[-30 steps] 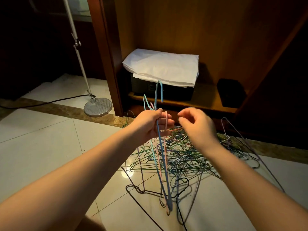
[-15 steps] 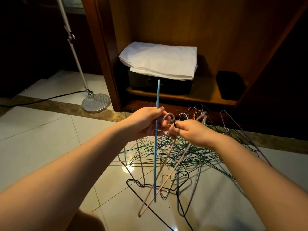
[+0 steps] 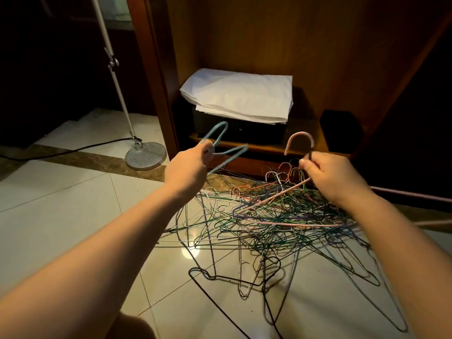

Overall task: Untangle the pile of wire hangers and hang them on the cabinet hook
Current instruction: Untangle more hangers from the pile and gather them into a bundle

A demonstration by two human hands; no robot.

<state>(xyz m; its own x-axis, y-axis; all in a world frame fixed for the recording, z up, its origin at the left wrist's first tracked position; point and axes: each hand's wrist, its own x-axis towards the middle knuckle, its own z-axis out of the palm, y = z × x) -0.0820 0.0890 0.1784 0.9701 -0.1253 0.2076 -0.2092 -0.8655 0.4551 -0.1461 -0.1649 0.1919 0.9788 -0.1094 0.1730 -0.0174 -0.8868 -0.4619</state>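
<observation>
A tangled pile of wire hangers [image 3: 274, 223] in many colours lies on the tiled floor in front of the open wooden cabinet [image 3: 244, 33]. My left hand [image 3: 189, 167] is shut on a light blue hanger [image 3: 221, 145], held up clear of the pile with its hook pointing up. My right hand [image 3: 329, 176] grips the neck of a pink hanger [image 3: 299, 140]; its hook stands above my fingers and its body slants down across the pile. No cabinet hook is in view.
Folded white cloth [image 3: 239, 96] lies on a dark box [image 3: 234, 128] inside the cabinet, with a small black box [image 3: 341, 130] to its right. A floor lamp with a round metal base [image 3: 146, 155] and a black cable [image 3: 73, 150] stands at the left.
My hands have moved apart. The blue hanger went left and up in my left hand; the pink hanger came away to the right in my right hand.
</observation>
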